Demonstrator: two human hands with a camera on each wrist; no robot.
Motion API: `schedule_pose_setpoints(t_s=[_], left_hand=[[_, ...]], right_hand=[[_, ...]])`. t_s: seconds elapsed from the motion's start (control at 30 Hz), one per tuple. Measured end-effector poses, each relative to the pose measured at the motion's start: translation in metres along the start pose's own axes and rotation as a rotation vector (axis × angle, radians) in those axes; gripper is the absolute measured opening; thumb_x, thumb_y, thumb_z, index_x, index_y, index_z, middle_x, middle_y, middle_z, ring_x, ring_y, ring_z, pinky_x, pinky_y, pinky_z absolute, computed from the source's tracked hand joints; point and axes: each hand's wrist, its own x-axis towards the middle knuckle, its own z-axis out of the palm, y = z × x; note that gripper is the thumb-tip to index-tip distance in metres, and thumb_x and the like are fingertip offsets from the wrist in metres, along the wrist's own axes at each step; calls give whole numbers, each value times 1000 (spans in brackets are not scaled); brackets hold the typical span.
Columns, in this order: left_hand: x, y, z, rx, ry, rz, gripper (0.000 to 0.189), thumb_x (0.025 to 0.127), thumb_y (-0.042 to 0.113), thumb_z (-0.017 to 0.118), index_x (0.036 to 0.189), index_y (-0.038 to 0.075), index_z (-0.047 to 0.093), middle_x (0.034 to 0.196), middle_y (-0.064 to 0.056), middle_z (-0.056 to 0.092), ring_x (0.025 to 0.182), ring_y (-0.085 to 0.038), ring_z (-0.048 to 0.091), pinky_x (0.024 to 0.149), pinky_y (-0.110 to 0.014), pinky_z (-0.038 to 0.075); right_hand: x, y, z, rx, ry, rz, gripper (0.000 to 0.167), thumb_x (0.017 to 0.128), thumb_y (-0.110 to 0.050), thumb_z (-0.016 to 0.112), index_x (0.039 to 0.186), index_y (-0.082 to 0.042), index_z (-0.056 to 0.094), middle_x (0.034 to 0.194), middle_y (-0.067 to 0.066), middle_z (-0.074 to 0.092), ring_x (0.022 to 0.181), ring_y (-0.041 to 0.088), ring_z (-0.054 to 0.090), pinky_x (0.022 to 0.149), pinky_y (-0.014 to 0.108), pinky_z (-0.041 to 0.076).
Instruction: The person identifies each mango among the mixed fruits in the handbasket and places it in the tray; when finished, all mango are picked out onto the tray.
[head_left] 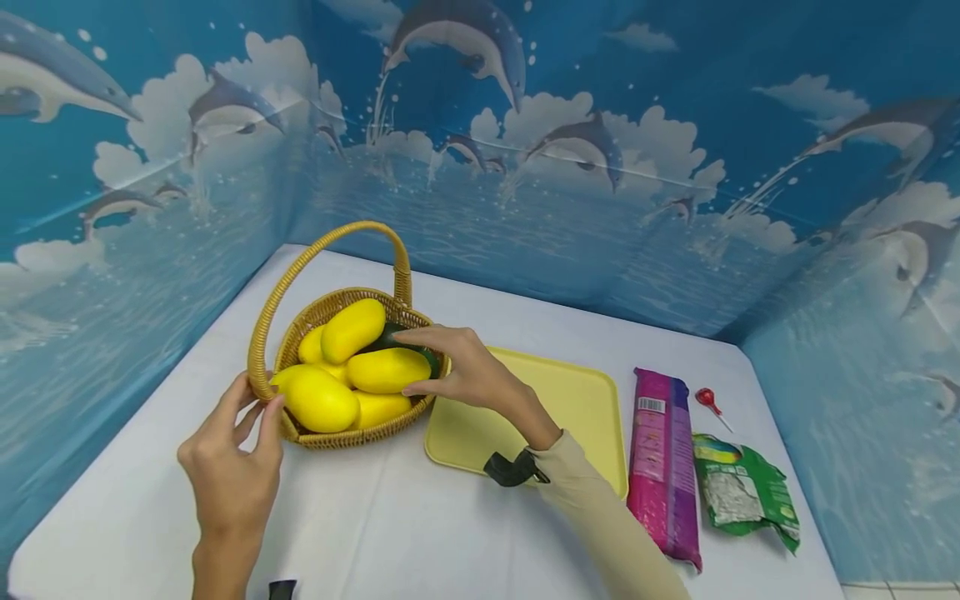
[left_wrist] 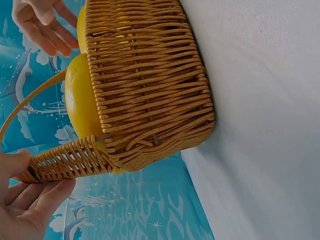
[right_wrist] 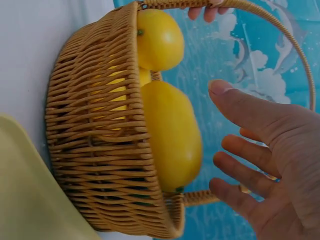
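A wicker basket [head_left: 348,439] with an arched handle [head_left: 288,287] stands at the left of the table. Several yellow mangoes [head_left: 321,400] fill it, along with a dark green fruit [head_left: 390,337] that is partly hidden. My left hand [head_left: 232,475] holds the lower left end of the handle, thumb on one side and fingers on the other, as the left wrist view shows. Over the basket's right side hovers my right hand [head_left: 476,375], its fingers spread around a mango [right_wrist: 172,135]. In the right wrist view a gap separates the hand from that mango.
Right of the basket lies a yellow tray [head_left: 573,400], partly under my right forearm. Farther right are a long purple-pink packet [head_left: 662,467], a red lollipop [head_left: 707,398] and a crumpled green packet [head_left: 750,492]. A dolphin-printed curtain [head_left: 510,225] borders the white table.
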Motion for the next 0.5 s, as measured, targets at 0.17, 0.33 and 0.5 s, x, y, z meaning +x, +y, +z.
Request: schedule_pose_setpoints(t_s=[0.17, 0.33, 0.5], left_hand=[[-1, 0, 0, -2, -5, -2, 54, 85, -15, 84, 136, -9, 68, 118, -28, 77, 106, -43, 75, 92, -5, 51], [-1, -1, -1, 5, -3, -5, 54, 84, -15, 84, 136, -8, 69, 118, -27, 77, 106, -43, 75, 91, -4, 51], [-1, -2, 0, 8, 7, 0, 56, 83, -16, 85, 136, -7, 69, 117, -27, 77, 107, -35, 75, 91, -5, 52]], right_hand=[[5, 15, 12, -33, -28, 21, 66, 88, -18, 93, 145, 0, 66, 144, 16, 69, 136, 30, 64, 127, 37, 43], [6, 24, 20, -46, -41, 44, 65, 88, -18, 92, 145, 0, 66, 145, 15, 69, 138, 31, 62, 127, 38, 43], [5, 28, 26, -43, -40, 54, 65, 88, -17, 92, 145, 2, 66, 146, 15, 68, 138, 31, 61, 124, 35, 46]])
